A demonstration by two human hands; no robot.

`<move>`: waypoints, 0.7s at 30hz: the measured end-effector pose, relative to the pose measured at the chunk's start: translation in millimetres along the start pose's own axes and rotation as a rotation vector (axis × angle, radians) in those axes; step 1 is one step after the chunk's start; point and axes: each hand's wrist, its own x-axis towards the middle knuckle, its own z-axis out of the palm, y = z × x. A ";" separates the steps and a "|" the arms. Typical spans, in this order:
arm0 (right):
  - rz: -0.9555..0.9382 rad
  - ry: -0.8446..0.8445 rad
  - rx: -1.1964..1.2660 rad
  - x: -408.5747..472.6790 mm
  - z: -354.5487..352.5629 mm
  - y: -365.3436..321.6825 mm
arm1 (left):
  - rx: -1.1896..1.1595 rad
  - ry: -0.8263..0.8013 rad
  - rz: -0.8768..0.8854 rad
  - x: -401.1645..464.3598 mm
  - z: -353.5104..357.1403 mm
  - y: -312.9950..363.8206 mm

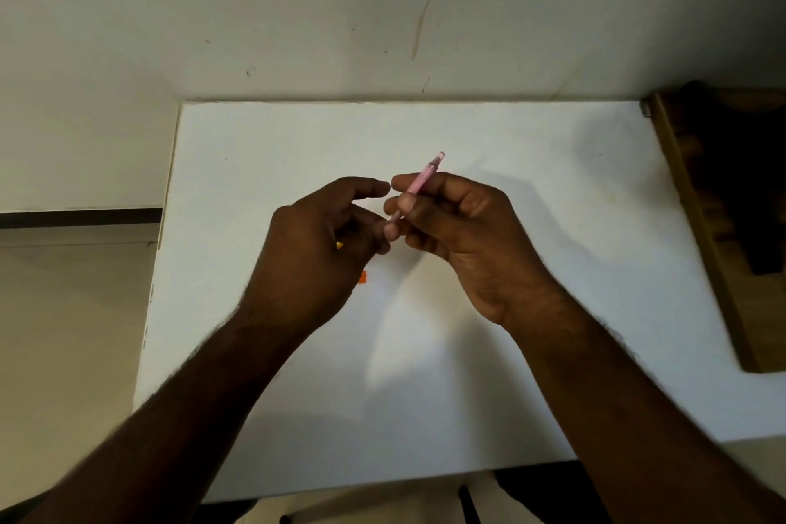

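So the pink pen (419, 183) is tilted above the white surface (553, 268), pinched in the right hand (459, 234), fingers curled round it. The left hand (323, 242) is right at the pen's lower tip with its fingers curled, can't tell if it's gripping anything. An orange scrap (363, 277) lies on the surface below the pen.

A white table (510, 268) stands before me, pushed against a pale wall (297, 13) that bears thin brown scuffs (423, 17). A small orange bit (363, 277) lies on the table. To my right sits dark wooden furniture (723, 183); to my left, beige floor (64, 332).
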 end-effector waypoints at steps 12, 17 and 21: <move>-0.054 0.336 -0.727 7.8 -13.2 10.1 | 0.340 0.156 -0.089 6.4 -15.5 -13.3; -0.098 0.347 -0.925 5.3 -8.5 16.9 | 0.474 0.083 -0.137 6.0 -15.7 -19.6; -0.120 0.354 -1.018 4.7 -4.4 20.2 | 0.489 0.069 -0.147 5.5 -15.2 -20.8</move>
